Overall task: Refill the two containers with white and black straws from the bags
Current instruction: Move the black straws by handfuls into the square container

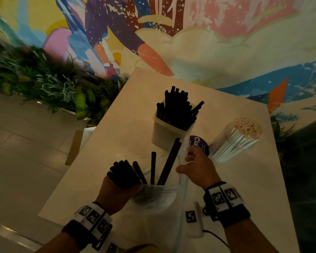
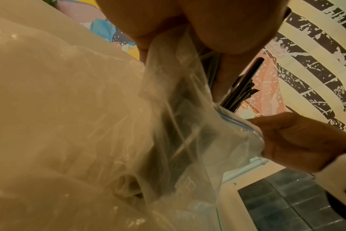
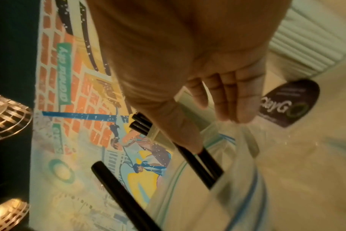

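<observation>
Left hand (image 1: 117, 190) is wrapped around a bunch of black straws (image 1: 123, 173) at the mouth of the clear zip bag (image 1: 153, 198), which is held up above the near edge of the table (image 1: 117, 136). Right hand (image 1: 195, 168) pinches the bag's rim between thumb and fingers and keeps the mouth open; in the right wrist view the fingers (image 3: 227, 96) look fairly straight, so that hold is light.

Handling, my read: straws are light, stiff, smooth. They will slide against each other and fan out if gripped loosely. Best taken as a bundle around mid-length, firm enough to stop slipping, not so hard that the tubes crush. About 4 loose black straws (image 1: 169, 161) stand free in the bag and lean toward the right hand; they could tip out when the bunch is lifted. The bag is thin, limp film with no shape of its own, so the rim needs that 2nd hand.

Containers:
- White tub (image 1: 167, 137) near the table's middle, already packed with black straws (image 1: 177, 108) standing upright, ends well above the rim. Little room left, so I'd feed the next bunch in at the sparser edge.
- Bundle of white straws (image 1: 235, 141) lies tilted near the right edge, apparently in clear wrap. Can't tell if it sits in a container.
- Purple round label (image 1: 199, 143) between tub and white bundle; text only partly legible.
</observation>
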Demonstrator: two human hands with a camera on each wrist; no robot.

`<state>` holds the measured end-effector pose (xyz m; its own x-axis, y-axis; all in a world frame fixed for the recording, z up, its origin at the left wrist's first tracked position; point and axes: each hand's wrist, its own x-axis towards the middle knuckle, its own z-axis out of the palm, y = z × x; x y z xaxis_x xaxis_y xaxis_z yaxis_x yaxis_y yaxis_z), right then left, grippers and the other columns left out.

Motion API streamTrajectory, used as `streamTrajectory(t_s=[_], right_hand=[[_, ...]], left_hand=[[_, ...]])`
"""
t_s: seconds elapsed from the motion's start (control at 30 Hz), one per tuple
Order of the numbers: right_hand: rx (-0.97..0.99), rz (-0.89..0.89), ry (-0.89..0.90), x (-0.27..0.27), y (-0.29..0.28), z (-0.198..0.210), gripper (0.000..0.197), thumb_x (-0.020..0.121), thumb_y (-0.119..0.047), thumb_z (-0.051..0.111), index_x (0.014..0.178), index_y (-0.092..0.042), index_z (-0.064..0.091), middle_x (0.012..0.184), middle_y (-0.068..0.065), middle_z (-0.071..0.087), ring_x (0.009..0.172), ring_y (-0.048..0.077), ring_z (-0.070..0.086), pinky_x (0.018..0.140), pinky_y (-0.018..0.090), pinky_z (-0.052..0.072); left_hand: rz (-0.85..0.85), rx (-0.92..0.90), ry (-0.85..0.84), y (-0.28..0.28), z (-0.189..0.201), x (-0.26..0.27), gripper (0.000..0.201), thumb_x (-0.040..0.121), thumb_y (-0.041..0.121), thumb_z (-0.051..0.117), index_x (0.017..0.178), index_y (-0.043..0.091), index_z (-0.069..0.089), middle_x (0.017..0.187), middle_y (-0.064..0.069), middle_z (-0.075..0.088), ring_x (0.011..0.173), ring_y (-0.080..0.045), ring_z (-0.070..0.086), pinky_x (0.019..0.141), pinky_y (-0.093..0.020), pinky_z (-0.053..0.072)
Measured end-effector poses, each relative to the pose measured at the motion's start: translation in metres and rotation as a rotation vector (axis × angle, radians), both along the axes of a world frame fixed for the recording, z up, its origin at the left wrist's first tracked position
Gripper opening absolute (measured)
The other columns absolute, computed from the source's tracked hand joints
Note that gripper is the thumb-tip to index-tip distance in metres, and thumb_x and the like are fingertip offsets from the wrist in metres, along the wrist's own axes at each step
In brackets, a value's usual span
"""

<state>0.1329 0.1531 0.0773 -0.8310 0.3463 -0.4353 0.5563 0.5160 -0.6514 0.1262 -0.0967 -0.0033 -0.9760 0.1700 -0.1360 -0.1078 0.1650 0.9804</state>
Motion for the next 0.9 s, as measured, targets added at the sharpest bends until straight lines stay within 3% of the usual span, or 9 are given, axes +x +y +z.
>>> streamTrajectory(t_s=[0.13,0.27,0.37,0.47,0.6,0.7,0.8,0.87,0.9], right_hand=[[-0.210,-0.006,0.154,-0.016,-0.014,-0.005,0.082,0.067,-0.003,0.079,0.137,-0.021,0.041,0.121,-0.001,0.056,0.114,0.016,0.052,0.083,0.029,0.044],[-0.052,0.209,0.253,-0.014,-0.034,0.001,0.078,0.065,-0.014,0.075,0.136,-0.026,0.045,0.124,-0.001,0.059,0.116,0.014,0.054,0.096,0.032,0.046],[0.053,0.373,0.385,-0.001,-0.052,0.003,0.076,0.063,-0.027,0.064,0.134,-0.037,0.041,0.120,-0.004,0.059,0.115,0.016,0.052,0.102,0.036,0.043],[-0.157,0.436,0.331,0.014,-0.073,0.004,0.069,0.069,-0.022,0.070,0.130,-0.038,0.044,0.118,-0.008,0.060,0.111,0.007,0.054,0.097,0.022,0.044],[-0.288,0.340,0.378,0.018,-0.080,-0.013,0.041,0.073,-0.010,0.078,0.110,-0.023,0.064,0.100,-0.019,0.063,0.095,-0.011,0.057,0.085,0.005,0.042],[-0.301,0.329,0.408,0.015,-0.079,-0.018,0.031,0.078,-0.013,0.076,0.106,-0.020,0.066,0.097,-0.018,0.062,0.092,-0.011,0.057,0.085,0.006,0.042],[-0.309,0.330,0.400,0.014,-0.078,-0.017,0.019,0.083,-0.017,0.071,0.095,-0.028,0.062,0.090,-0.015,0.063,0.084,-0.004,0.059,0.079,0.011,0.045],[-0.323,0.317,0.415,0.015,-0.077,-0.014,0.015,0.089,-0.019,0.064,0.086,-0.032,0.056,0.076,-0.014,0.060,0.072,-0.001,0.057,0.069,0.014,0.044],[-0.332,0.295,0.455,0.016,-0.075,-0.012,0.012,0.091,-0.020,0.061,0.086,-0.030,0.056,0.074,-0.011,0.060,0.069,0.001,0.057,0.067,0.018,0.045]], left_hand=[[-0.045,-0.069,0.055,0.002,0.005,0.002,0.037,0.045,0.050,0.071,0.074,0.029,0.067,0.079,0.023,0.068,0.072,0.003,0.065,0.058,-0.012,0.049],[-0.007,-0.051,0.062,0.003,0.005,0.003,0.035,0.045,0.039,0.079,0.073,0.024,0.065,0.069,0.007,0.069,0.070,0.003,0.064,0.057,-0.011,0.049],[-0.063,-0.107,0.097,0.004,0.005,0.002,0.035,0.059,0.010,0.087,0.072,0.033,0.064,0.070,0.016,0.067,0.072,0.010,0.061,0.059,-0.006,0.045],[-0.135,-0.247,0.260,0.007,0.009,-0.003,0.029,0.068,0.024,0.077,0.080,0.038,0.055,0.072,0.022,0.062,0.074,0.005,0.059,0.065,-0.002,0.041],[-0.276,-0.456,0.360,0.012,0.011,-0.004,0.032,0.069,0.046,0.053,0.095,0.029,0.047,0.069,0.001,0.064,0.063,-0.008,0.056,0.051,-0.011,0.043],[-0.252,-0.405,0.264,0.011,0.009,-0.005,0.051,0.063,0.059,0.049,0.110,0.037,0.048,0.090,-0.008,0.067,0.082,-0.024,0.064,0.073,-0.031,0.054],[-0.255,-0.362,0.184,0.013,0.011,-0.005,0.050,0.056,0.066,0.045,0.092,0.039,0.068,0.093,-0.004,0.068,0.087,-0.023,0.064,0.076,-0.032,0.050],[-0.250,-0.327,0.174,0.014,0.017,-0.004,0.053,0.057,0.065,0.049,0.094,0.032,0.069,0.089,0.009,0.066,0.084,-0.014,0.061,0.079,-0.030,0.050],[-0.226,-0.285,0.156,0.013,0.016,-0.004,0.044,0.057,0.063,0.054,0.093,0.040,0.066,0.088,0.015,0.065,0.086,-0.011,0.061,0.081,-0.033,0.052]])
